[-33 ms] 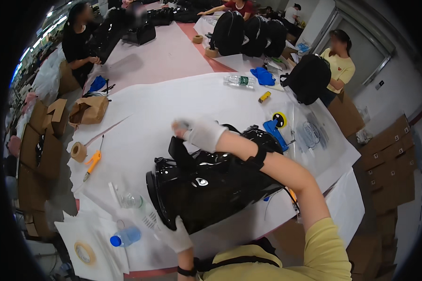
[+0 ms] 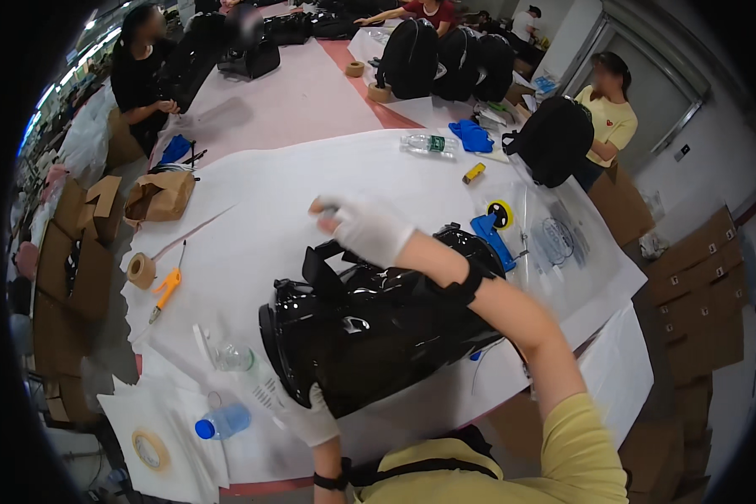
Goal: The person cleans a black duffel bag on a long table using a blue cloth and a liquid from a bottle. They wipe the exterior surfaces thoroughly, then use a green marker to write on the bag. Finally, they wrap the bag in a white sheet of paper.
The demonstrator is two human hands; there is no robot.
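A glossy black bag [image 2: 395,340] lies on its side on the white-covered table in front of me. My left hand [image 2: 312,418], in a white glove, grips its lower left edge, thumb up against the shiny side. Above the bag's far side, my right hand [image 2: 365,228] is raised, also gloved, with bare fingertips bent together. A small greyish thing [image 2: 331,204] shows at those fingers, too blurred to name. Just below this hand a black strap [image 2: 320,267] stands up from the bag, apart from the fingers.
Left of the bag lie an orange air blow gun [image 2: 168,290], a tape roll [image 2: 141,270] and a blue-capped bottle [image 2: 225,422]. A blue tape dispenser [image 2: 491,235] sits at right. Beyond are a yellow cutter [image 2: 474,174], black backpacks [image 2: 409,60] and other people.
My right hand has shifted slightly right and up, and the strap now stands clear of it. My left hand stays at the bag's edge; the bag has barely moved.
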